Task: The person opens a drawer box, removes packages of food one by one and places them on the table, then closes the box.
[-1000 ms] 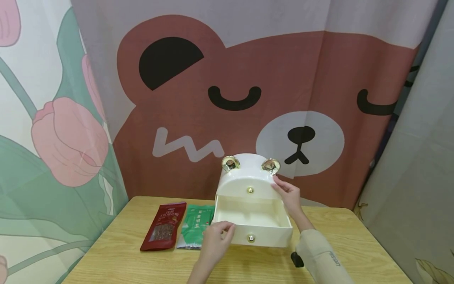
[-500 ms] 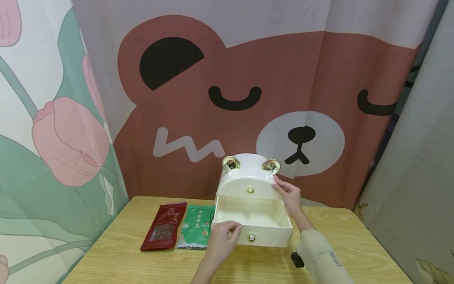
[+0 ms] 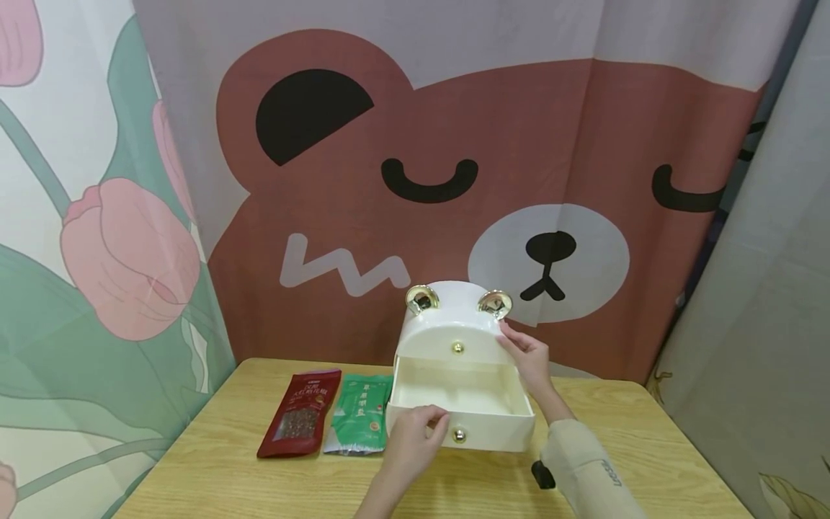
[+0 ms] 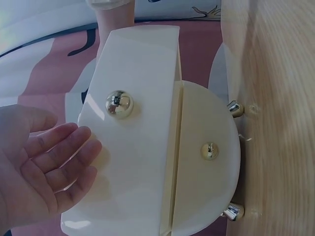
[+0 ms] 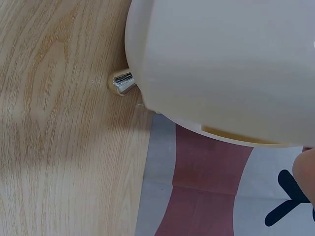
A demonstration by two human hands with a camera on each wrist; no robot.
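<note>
A cream-white two-drawer storage box [image 3: 462, 317] with a rounded end and two shiny gold fittings stands at the table's middle. Its larger drawer [image 3: 489, 432] is pulled out, and the inside is bare. My right hand [image 3: 530, 357] holds the box by its right edge near the gold fitting [image 3: 496, 303]; only a bit of that hand shows in the right wrist view. Beside the drawer front's left part is my left hand [image 3: 415, 441], fingers loosely bent. The left wrist view shows those fingers [image 4: 66, 157] apart over the drawer front, near its round gold knob [image 4: 119, 104].
Left of the box lie a dark red pouch [image 3: 300, 414] with a clear window and a green packet [image 3: 359, 412]. A small black object [image 3: 543, 474] is by the right sleeve [image 3: 586, 465]. A bear-print curtain [image 3: 337, 216] hangs behind the wooden table [image 3: 648, 447].
My left hand has slid rightward along the drawer front toward its knob, uncovering the drawer's left corner. The right hand, box and packets have kept their places.
</note>
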